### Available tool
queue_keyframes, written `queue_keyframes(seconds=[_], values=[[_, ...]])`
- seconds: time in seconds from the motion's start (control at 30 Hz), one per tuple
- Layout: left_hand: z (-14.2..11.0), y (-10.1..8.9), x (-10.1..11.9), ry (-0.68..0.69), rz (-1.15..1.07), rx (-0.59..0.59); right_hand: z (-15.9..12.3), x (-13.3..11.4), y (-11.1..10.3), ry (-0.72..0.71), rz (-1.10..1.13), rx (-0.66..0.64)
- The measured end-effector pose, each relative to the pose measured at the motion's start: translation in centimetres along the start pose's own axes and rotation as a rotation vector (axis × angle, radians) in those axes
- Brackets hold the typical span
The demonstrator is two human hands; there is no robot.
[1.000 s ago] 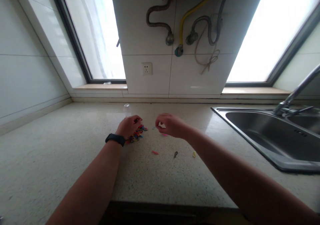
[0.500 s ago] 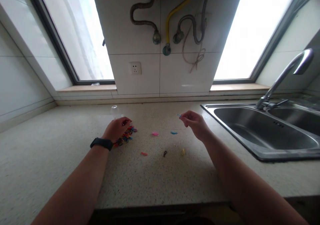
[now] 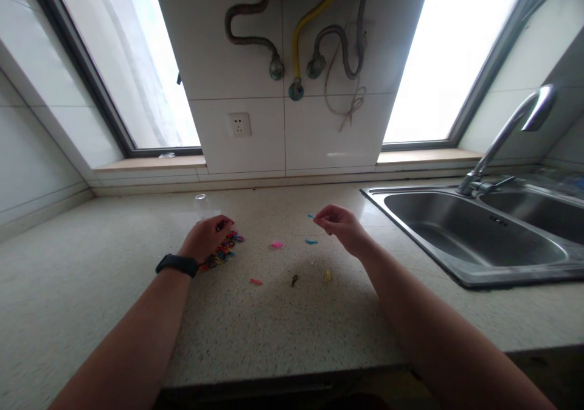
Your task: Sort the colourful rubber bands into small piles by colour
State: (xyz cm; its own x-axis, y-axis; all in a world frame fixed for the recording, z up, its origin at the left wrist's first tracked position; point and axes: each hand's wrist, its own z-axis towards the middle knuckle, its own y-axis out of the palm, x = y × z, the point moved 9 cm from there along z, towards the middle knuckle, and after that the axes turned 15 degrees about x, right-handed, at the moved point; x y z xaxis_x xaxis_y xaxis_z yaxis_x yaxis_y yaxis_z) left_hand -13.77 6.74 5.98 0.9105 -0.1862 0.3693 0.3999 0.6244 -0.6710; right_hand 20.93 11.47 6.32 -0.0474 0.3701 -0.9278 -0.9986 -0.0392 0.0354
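Note:
My right hand [image 3: 341, 227] pinches a small blue elastic band [image 3: 311, 216] between thumb and fingertips, just above the countertop. Below it on the counter lies another blue band [image 3: 311, 241]. A pink band [image 3: 277, 244] rests left of that, and nearer to me lie an orange-red band [image 3: 256, 282], a black band [image 3: 294, 280] and a yellow band [image 3: 327, 275], all apart. My left hand [image 3: 207, 238], with a dark wristband [image 3: 177, 264], has its fingers curled closed over a pile of mixed-colour bands [image 3: 222, 255]. Whatever its fingertips hold is too small to make out.
A clear plastic cup [image 3: 201, 200] stands behind my left hand. On the right, a steel double sink [image 3: 456, 233] with a faucet [image 3: 506, 130] is set into the speckled counter [image 3: 274, 337]. A tiled wall with a socket [image 3: 239, 125] and hoses rises behind.
My right hand has moved slightly left and lower with the blue band. The whole view has shifted a little; my left hand stays by the pile, and the bands on the counter look unchanged.

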Motion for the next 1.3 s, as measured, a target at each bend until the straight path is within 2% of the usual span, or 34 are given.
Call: queue_keyframes(seconds=[0.23,0.63,0.77,1.0,1.1,1.3], values=[[0.0,-0.1,0.3,-0.012,-0.004,-0.011,-0.1,0.4,0.1,0.000,-0.028,-0.014],[-0.1,0.2,0.1,0.009,-0.012,-0.027,-0.3,-0.6,0.2,-0.036,-0.091,-0.037],[0.0,0.2,0.2,0.007,-0.013,-0.028,-0.1,-0.2,0.1,-0.120,-0.275,-0.075],[-0.1,0.3,0.3,0.014,-0.018,-0.033,-0.4,1.4,0.1,-0.304,-0.892,-0.216],[-0.1,0.3,0.3,0.013,-0.024,-0.040,-0.4,2.1,0.3,-0.293,-0.955,-0.249],[-0.1,0.3,0.4,0.013,-0.019,-0.042,-0.1,2.8,0.6,-0.277,-0.920,-0.267]])
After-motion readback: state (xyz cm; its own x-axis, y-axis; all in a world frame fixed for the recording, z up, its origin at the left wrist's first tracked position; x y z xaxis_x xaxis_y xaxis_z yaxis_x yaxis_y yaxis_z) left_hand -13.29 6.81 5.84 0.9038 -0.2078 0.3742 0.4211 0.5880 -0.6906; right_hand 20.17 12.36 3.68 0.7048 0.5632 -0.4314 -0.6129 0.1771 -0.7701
